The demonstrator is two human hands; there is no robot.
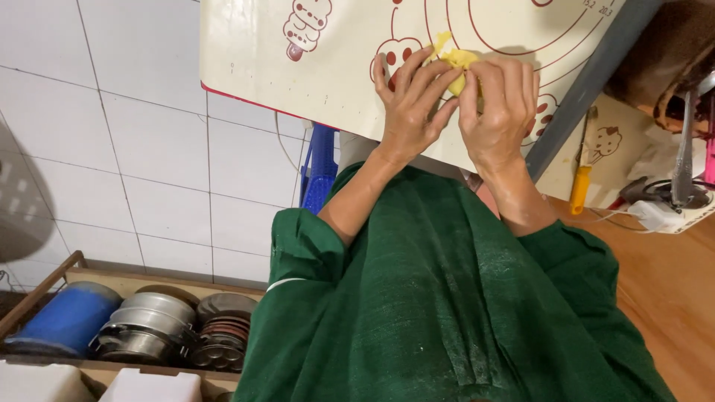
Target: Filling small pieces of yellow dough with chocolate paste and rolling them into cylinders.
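A small lump of yellow dough (456, 61) is pinched between the fingertips of both my hands, just above a cream silicone baking mat (246, 52) printed with red circles and drawings. My left hand (411, 108) curls its fingers over the dough from the left. My right hand (500, 104) closes on it from the right, knuckles up. A little smear of yellow dough lies on the mat just above the lump. My green sleeves and a flour-dusted green garment fill the lower middle of the view.
A grey table edge (588, 82) runs diagonally right of the mat. A yellow-handled tool (580, 187) and a white plug with cables (659, 214) lie at right on a wooden surface. A blue plastic stool (320, 173) stands below the mat. Metal pans (156, 320) and a blue container (71, 316) sit in a wooden box at lower left.
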